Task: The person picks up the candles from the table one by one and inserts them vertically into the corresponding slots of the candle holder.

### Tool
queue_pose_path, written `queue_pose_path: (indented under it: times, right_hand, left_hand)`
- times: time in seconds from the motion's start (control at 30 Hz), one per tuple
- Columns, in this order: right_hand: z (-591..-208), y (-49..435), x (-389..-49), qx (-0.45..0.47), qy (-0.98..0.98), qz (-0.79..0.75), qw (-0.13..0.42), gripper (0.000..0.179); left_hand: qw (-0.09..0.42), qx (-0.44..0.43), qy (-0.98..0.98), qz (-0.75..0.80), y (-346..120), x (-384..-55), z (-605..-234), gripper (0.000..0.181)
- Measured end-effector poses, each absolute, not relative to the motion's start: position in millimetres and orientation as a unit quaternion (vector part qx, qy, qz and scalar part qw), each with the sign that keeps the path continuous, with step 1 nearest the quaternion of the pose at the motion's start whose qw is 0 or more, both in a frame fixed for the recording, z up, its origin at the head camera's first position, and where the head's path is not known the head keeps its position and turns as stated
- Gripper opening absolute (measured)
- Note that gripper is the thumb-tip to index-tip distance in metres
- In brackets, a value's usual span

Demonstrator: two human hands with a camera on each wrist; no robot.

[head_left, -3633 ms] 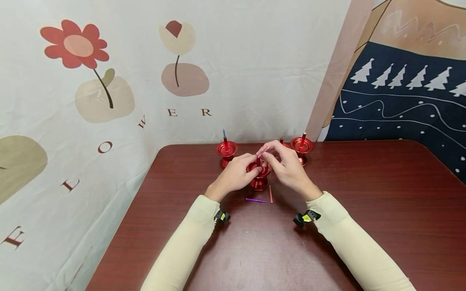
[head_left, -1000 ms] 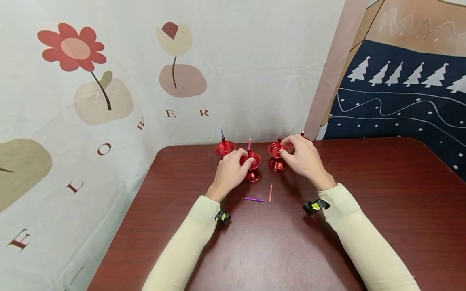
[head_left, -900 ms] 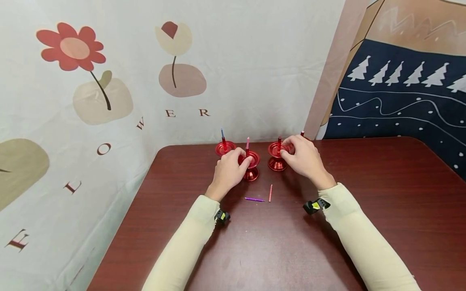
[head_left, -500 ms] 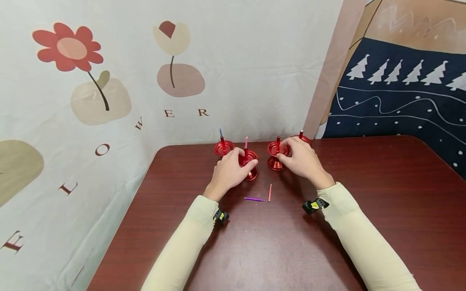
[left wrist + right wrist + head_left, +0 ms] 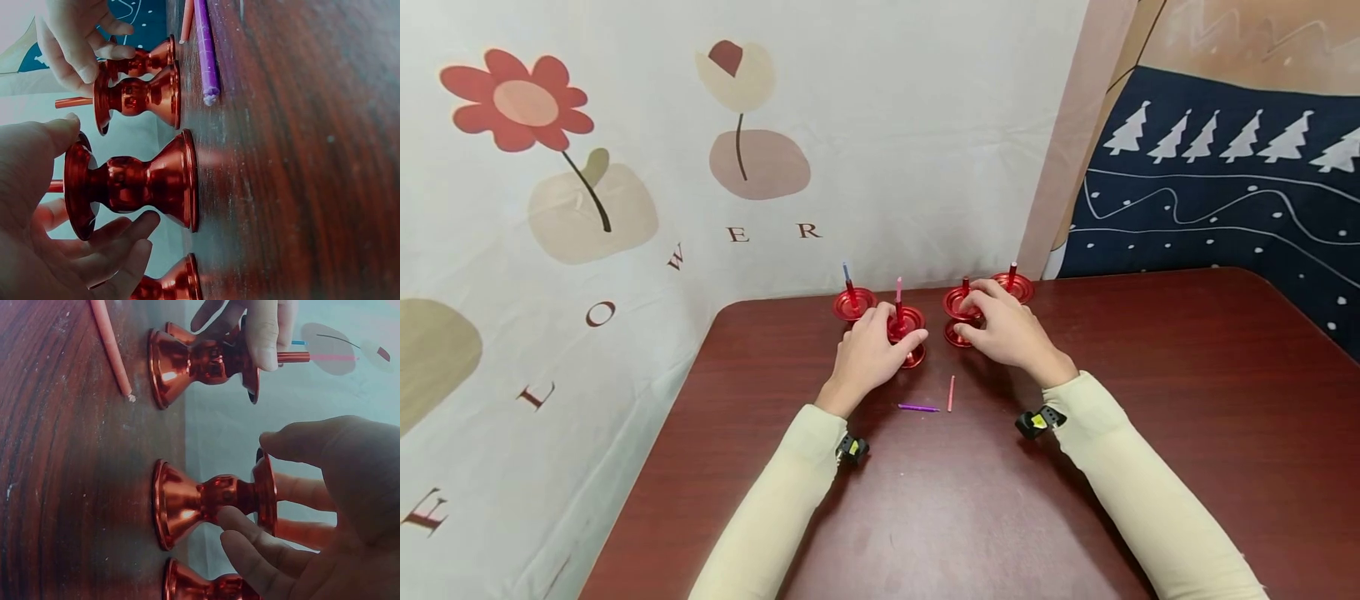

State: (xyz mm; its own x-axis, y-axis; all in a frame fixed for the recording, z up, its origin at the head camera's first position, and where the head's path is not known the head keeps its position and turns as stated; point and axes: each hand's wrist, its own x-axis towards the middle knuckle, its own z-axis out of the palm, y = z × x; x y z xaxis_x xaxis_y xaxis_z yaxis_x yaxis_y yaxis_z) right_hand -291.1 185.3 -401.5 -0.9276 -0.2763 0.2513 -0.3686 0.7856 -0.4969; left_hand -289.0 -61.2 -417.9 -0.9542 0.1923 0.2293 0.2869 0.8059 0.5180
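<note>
In the head view, my left hand [image 5: 868, 350] holds a red metal candle holder [image 5: 912, 357] by its dish. A pink candle [image 5: 899, 289] stands upright in that holder's tube. The left wrist view shows the thumb [image 5: 64, 132] at the dish rim and fingers reaching round behind the stem. My right hand [image 5: 1009, 329] holds a second red candle holder [image 5: 179, 503], its thumb at the rim and fingers round the far side; no candle shows in its tube. Both bases stand on the table. A purple candle [image 5: 919, 408] and a salmon-pink candle [image 5: 951, 393] lie in front.
Behind my left hand stands a red candle holder [image 5: 854, 302] with a blue candle [image 5: 846, 272]. Another holder [image 5: 1017, 287] stands behind my right hand, by the table's back edge. A printed cloth [image 5: 895, 142] hangs behind the dark wooden table [image 5: 962, 517].
My right hand has left the pink candle, now upright in its holder, and gone to the holder on the right, which has come forward. The left-hand holder has shifted left and back.
</note>
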Motion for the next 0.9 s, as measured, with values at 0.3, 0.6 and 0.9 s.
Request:
queue_pose_path:
  times: [0.3,0.6,0.9]
  right_hand:
    - [-396,183,-289,0.182,-0.939,0.283,0.067,0.024]
    - [-398,193,-292,0.207,-0.921,0.314,0.099,0.014]
    - [-392,197,-293,0.231,-0.913,0.330,0.063,0.024]
  left_hand:
    - [0.084,-0.127,-0.946,-0.286,-64,-288,-418,0.059]
    - [0.081,-0.128,-0.948,-0.278,-62,-288,-416,0.064]
    - [0.104,-0.130,-0.946,-0.280,-65,-287,-416,0.058]
